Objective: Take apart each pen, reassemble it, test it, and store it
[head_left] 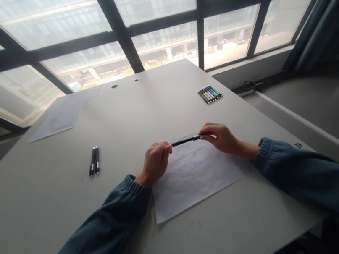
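Note:
A dark pen [184, 141] is held roughly level above a sheet of paper [193, 183], one end in each hand. My left hand [156, 161] is closed around its left end. On the other end, the thumb and fingers of my right hand [220, 137] pinch the pen. Dark scribbled marks show on the upper part of the paper, which lies at an angle on the white table [132, 217] beneath both hands. Whatever the fingertips cover of the pen's ends is hidden.
Left of my hands lie dark pens [94, 161] side by side. A row of several pens with coloured labels [209, 94] rests near the table's right edge. More papers [59, 116] are at the far left. Beyond the table stand windows [163, 45] and a curtain [316, 20].

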`<state>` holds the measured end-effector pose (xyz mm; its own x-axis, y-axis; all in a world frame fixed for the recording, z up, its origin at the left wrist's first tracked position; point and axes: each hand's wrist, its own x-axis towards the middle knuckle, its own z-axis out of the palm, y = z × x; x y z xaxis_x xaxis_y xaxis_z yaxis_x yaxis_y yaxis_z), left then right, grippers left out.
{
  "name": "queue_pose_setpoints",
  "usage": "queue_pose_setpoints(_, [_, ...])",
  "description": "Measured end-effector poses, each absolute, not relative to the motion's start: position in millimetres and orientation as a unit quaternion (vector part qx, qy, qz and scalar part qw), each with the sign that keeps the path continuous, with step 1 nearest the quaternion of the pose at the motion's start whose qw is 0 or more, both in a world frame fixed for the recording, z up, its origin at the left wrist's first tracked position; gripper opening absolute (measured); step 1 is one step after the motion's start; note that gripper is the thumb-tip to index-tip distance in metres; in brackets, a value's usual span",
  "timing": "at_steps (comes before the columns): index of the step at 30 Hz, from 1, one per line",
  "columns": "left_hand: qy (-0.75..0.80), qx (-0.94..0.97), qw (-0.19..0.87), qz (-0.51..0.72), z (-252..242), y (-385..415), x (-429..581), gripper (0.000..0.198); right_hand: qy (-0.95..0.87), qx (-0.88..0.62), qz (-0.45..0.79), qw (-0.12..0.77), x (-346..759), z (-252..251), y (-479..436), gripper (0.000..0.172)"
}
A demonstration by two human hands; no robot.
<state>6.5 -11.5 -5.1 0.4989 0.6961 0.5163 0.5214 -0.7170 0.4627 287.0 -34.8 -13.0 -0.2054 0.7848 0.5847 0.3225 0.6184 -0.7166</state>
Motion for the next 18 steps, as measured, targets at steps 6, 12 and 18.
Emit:
queue_pose_setpoints(6, [0.338, 0.842, 0.126, 0.401, -4.5, -10.0, 7.5, 0.03, -0.731, -0.382, 0.216, 0.522, 287.3, -11.2, -35.0, 0.012])
queue_pose_setpoints(12, [0.319, 0.832, 0.056, 0.451, -1.5, -10.9, 11.8, 0.025, -0.72, -0.4, 0.206, 0.529, 287.7, -11.2, -34.1, 0.012])
queue_pose_setpoints(18, [0.298, 0.831, 0.068, 0.464, 2.9, -13.5, 12.6, 0.007, -0.726, -0.392, 0.216, 0.522, 288.3, -13.8, -33.0, 0.011])
